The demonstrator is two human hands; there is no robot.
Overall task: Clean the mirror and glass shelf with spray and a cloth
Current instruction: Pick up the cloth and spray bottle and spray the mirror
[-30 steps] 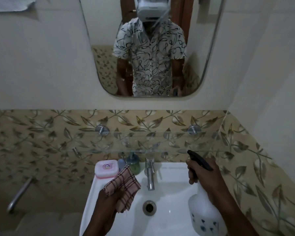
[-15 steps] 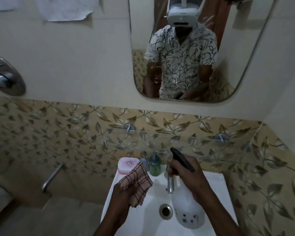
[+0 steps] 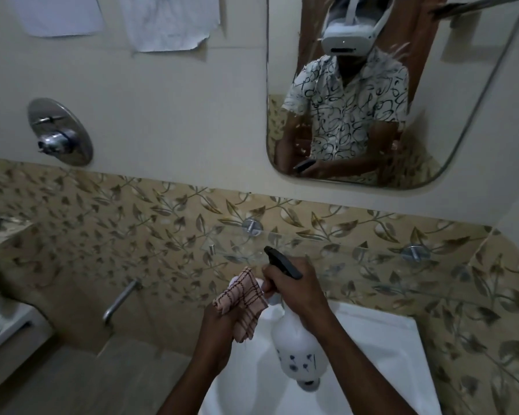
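The right hand (image 3: 294,290) was wrapped around the neck of a white spray bottle (image 3: 298,348). The fingers were curled tight on it, just under the black spray top (image 3: 282,262). The bottle had small dark flower marks near its bottom. It was tipped, with the black top pointing up and to the left, toward the wall. The bottle hung over the white sink (image 3: 381,339).

The left hand (image 3: 219,327) held a cloth (image 3: 243,301). The cloth was pink with dark red lines in squares. It was bunched up in the fingers and stuck up above the hand. The cloth was right beside the bottle's neck and the right hand, so the two hands were close together.

The glass shelf (image 3: 342,253) sat on the wall just behind the black spray top. It was see-through, so the leaf tiles (image 3: 162,223) showed through it. Two round silver pegs (image 3: 252,226) held it up.

The mirror (image 3: 426,115) hung higher up on the right, well above the hands. It had white streaks and spots on it. A person in a white shirt with black squiggles showed in it.

On the left wall was a round silver shower knob (image 3: 59,133). Two pieces of paper (image 3: 168,22) were stuck up high. A silver pipe (image 3: 122,298) poked out of the tiles lower down.
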